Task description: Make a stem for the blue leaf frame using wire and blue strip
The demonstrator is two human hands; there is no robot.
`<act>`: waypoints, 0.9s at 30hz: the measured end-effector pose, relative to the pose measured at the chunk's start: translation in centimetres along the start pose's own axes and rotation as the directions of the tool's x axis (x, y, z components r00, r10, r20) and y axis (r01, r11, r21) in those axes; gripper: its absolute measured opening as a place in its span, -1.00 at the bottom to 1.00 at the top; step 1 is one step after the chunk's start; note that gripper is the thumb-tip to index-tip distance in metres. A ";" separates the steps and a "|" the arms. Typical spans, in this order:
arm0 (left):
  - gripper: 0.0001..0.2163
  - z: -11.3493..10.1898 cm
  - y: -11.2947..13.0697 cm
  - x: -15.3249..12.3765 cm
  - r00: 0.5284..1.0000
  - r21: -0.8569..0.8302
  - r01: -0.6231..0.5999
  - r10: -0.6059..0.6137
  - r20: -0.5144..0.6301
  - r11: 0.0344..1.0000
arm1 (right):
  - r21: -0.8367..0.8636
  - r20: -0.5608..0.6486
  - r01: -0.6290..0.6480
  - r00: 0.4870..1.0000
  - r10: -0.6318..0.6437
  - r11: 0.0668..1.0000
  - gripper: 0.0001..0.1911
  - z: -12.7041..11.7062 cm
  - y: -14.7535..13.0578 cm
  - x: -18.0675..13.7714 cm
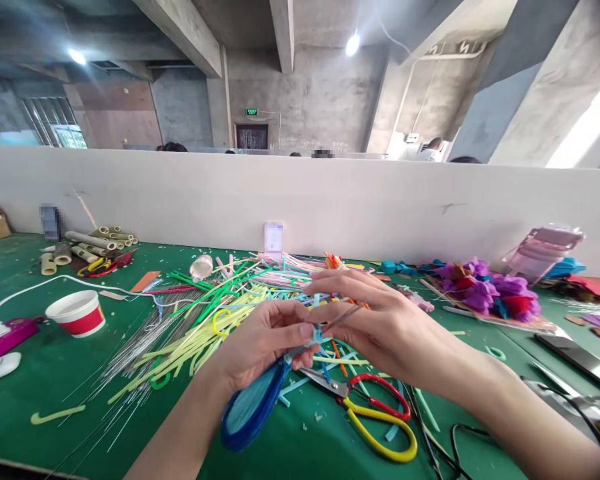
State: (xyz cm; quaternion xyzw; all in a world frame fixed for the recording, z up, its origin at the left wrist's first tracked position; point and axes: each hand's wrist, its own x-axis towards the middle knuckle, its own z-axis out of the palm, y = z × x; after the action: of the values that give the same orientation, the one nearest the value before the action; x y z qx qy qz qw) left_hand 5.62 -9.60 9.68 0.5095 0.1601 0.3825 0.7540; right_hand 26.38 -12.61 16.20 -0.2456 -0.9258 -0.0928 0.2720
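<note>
Plush fuzz, smooth metal, glossy plastic
The blue loop [257,403] looks matt and velvety; the scissors [347,392] have metal blades, shiny plastic handles; the cup [77,315] is paper, the wall [305,100] rough concrete.

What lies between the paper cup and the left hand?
Between the paper cup and left hand, the head view shows thin metal wires and pale yellow pipe cleaners.

One fuzzy blue petal-shaped loop [255,400], one red-banded white paper cup [77,319], one red-and-yellow-handled foreground scissors [342,389] — two lit ceiling bulbs [353,45]
</note>
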 end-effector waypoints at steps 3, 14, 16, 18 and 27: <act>-0.75 0.0 0.0 -0.6 0.998 0.033 0.041 -0.043 0.050 0.999 | 0.195 -0.055 -0.028 0.998 0.039 0.980 -0.86 0.1 -0.2 -0.5; -0.86 1.4 -0.6 -1.0 0.988 0.123 -0.110 0.122 -0.093 0.986 | 0.058 -0.379 -0.174 0.907 0.183 0.983 -0.80 3.4 -3.0 -3.1; -0.86 1.6 -0.6 -1.0 0.984 0.129 -0.124 0.139 -0.115 0.984 | -0.090 -0.417 -0.184 0.900 0.130 0.979 -0.74 4.0 -3.2 -3.7; -0.85 1.7 -0.6 -1.1 0.981 0.121 -0.129 0.144 -0.128 0.984 | -0.202 -0.424 -0.167 0.903 0.067 0.965 -0.71 4.4 -3.2 -4.1; -0.88 1.2 -1.3 -1.3 0.981 0.153 -0.162 0.176 -0.082 0.975 | 0.150 -0.452 -0.182 0.862 0.231 0.972 -0.79 3.7 -3.8 -2.4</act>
State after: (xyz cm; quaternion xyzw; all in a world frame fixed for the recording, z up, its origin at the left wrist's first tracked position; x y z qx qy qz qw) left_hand 6.02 -11.57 8.81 0.5560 0.1795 0.4563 0.6711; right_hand 24.54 -15.69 11.62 -0.2997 -0.8049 -0.0722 0.5070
